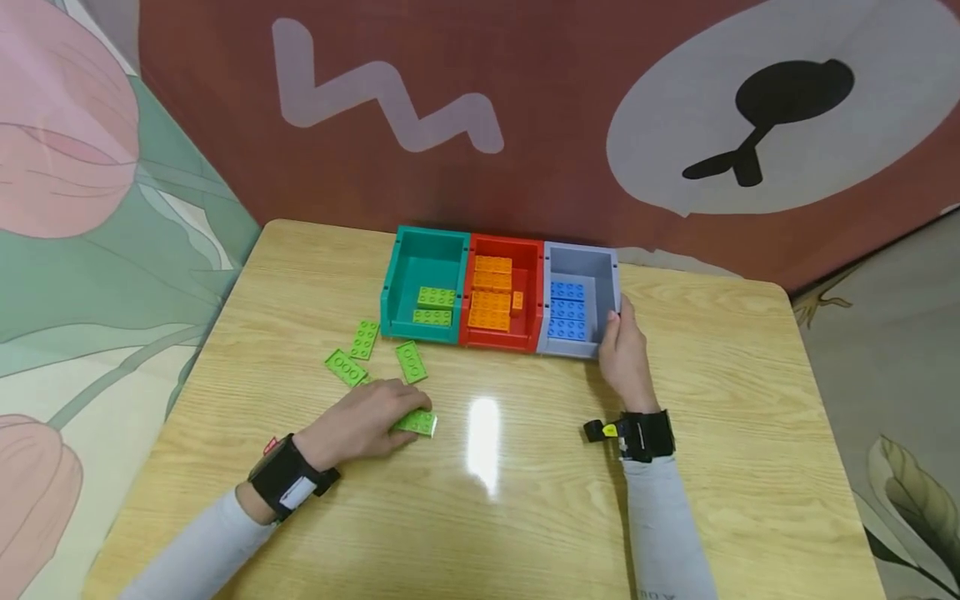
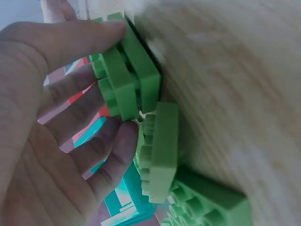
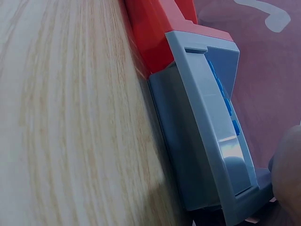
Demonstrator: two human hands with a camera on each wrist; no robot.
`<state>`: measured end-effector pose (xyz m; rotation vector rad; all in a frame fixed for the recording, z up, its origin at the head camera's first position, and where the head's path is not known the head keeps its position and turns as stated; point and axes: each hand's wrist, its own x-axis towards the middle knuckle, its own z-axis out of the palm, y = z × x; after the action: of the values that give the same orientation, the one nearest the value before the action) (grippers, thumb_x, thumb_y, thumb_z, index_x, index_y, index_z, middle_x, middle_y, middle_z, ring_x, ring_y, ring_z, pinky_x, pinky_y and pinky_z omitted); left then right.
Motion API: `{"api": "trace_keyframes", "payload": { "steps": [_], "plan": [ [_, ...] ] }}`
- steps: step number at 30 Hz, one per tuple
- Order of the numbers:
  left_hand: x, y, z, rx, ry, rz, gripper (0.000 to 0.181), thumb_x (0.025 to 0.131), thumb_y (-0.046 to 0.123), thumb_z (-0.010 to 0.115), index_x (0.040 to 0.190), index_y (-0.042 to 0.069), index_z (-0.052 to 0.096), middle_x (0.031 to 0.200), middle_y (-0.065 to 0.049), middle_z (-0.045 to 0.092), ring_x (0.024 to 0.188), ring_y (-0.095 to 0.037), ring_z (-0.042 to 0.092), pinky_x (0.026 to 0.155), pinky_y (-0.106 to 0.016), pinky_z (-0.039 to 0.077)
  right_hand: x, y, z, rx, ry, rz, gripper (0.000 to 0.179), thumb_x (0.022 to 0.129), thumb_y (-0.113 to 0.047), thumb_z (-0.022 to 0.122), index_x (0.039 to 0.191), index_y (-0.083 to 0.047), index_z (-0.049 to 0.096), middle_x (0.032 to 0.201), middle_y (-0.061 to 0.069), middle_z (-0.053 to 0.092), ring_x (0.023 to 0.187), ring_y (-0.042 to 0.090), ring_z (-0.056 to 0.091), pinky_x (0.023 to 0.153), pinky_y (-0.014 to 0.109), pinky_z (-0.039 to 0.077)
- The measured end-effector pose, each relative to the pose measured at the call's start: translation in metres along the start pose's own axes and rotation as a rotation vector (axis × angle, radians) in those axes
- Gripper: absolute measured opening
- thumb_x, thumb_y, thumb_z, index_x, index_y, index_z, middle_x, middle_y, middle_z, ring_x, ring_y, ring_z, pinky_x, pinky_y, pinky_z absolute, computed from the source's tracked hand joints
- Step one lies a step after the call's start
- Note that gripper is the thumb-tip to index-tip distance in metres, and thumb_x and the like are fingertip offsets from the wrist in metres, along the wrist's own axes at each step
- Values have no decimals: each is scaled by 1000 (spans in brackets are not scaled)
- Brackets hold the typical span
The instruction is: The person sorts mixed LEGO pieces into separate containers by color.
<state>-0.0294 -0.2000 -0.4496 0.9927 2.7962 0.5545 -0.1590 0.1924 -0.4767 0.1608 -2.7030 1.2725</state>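
Note:
My left hand [image 1: 366,419] pinches green toy bricks [image 1: 420,422] just above the wooden table. In the left wrist view, two of these bricks lie one against the other between thumb and fingers, and another green brick [image 2: 163,150] stands by the little finger. Behind that hand, more green bricks [image 1: 347,367] lie loose on the table. At the far right, my right hand [image 1: 627,360] grips the side wall of the grey-blue bin [image 1: 602,292], thumb on the near side. Several blue bricks [image 1: 567,310] sit inside this bin.
Joined to the grey-blue bin are a red bin [image 1: 531,287] with orange bricks [image 1: 491,293] and a teal bin [image 1: 423,265] with green bricks [image 1: 435,306]. All stand at the table's [image 1: 525,517] back edge, against a printed wall [image 1: 555,167].

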Motion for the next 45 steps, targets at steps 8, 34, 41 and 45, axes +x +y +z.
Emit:
{"api": "trace_keyframes", "payload": {
  "steps": [8,34,41,45],
  "plan": [
    [21,-4,-21,20,36,36,35,88,28,81,120,17,71,105,6,73,89,-7,63,79,-31,57,3,1,-6,-2,-1,-15,63,112,-40,21,164,-5,24,161,28,38,146,45,40,115,62,36],
    [104,-56,-97,36,229,-25,41,91,21,76,131,10,70,129,-9,70,101,-23,68,81,-38,60,2,1,-5,-14,0,-9,62,112,-38,21,163,-3,26,159,29,41,145,44,42,115,60,37],
    [127,-70,-98,43,183,-62,44,92,14,74,135,8,67,134,-11,67,101,-24,65,81,-39,59,-3,2,-1,-4,0,1,64,112,-41,21,163,-4,26,159,28,41,145,43,42,115,60,37],
    [135,-78,-93,60,155,-79,44,92,9,72,135,8,67,130,-11,68,86,-22,60,69,-35,55,-3,1,-1,3,1,-1,62,112,-40,22,162,-4,27,159,27,42,146,42,42,115,59,37]
  ]
}}
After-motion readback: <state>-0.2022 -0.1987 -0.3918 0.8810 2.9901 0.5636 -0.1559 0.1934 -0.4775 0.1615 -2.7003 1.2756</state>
